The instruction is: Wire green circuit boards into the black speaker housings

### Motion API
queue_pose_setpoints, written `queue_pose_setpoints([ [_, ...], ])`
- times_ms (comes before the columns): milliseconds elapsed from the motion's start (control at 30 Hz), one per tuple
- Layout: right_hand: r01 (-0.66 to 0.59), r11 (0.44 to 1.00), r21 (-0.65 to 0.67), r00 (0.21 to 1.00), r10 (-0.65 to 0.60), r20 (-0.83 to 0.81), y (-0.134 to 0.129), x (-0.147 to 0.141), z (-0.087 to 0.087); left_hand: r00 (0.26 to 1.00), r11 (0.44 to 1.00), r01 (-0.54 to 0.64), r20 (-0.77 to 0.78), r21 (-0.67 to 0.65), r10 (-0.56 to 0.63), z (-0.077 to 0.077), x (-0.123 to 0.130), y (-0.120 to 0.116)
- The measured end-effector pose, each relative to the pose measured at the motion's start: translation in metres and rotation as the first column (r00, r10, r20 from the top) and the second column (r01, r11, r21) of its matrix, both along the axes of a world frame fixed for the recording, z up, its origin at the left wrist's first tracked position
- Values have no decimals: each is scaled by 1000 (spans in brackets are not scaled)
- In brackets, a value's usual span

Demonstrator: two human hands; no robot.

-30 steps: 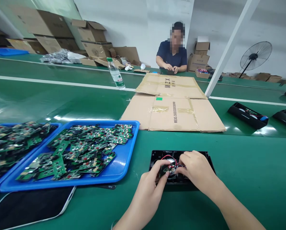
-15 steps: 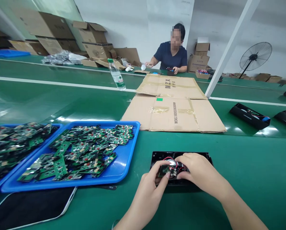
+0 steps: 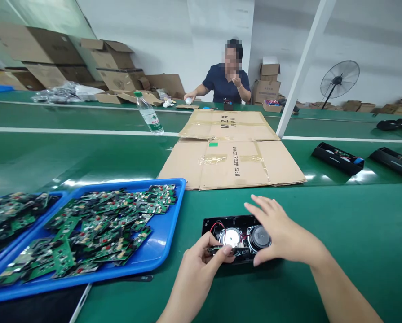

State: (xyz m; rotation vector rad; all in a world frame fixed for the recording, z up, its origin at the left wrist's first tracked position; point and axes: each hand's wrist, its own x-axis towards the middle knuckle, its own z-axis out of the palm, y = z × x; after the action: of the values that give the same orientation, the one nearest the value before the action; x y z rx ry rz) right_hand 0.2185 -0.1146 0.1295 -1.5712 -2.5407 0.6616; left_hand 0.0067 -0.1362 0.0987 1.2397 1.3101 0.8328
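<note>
A black speaker housing lies open on the green table in front of me, with two round speaker drivers inside, a silver one and a dark one. Red and black wires loop at its left end. My left hand pinches a circuit board on edge over the near left side of the housing. Fingers spread, my right hand hovers at the housing's right end and hides part of it. Nothing shows in that hand.
Blue trays of circuit boards stand at left, with a tablet-like device below them. Flattened cardboard lies ahead, beside a water bottle. More black housings sit at right. A co-worker sits across.
My right hand has let go of the wires and opened, moving off the drivers. My left hand has tipped the board on edge and drawn it nearer. The co-worker has raised one hand.
</note>
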Motion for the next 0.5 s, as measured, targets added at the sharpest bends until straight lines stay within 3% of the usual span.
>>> queue_pose_setpoints([
  [100,-137,990,-17,989,138,48,-3,-20,-16,1000,1000,-30,-8,-10,30,3,2,1],
  [267,-119,988,101,990,110,88,-6,-32,-25,997,999,-21,71,-50,25,2,5,2],
  [400,-86,994,65,993,80,88,-1,-9,-14,990,1000,-19,141,14,16,8,4,-2],
  [500,103,991,85,985,-114,129,8,31,-5,993,987,-85,93,137,73,12,-7,-4],
])
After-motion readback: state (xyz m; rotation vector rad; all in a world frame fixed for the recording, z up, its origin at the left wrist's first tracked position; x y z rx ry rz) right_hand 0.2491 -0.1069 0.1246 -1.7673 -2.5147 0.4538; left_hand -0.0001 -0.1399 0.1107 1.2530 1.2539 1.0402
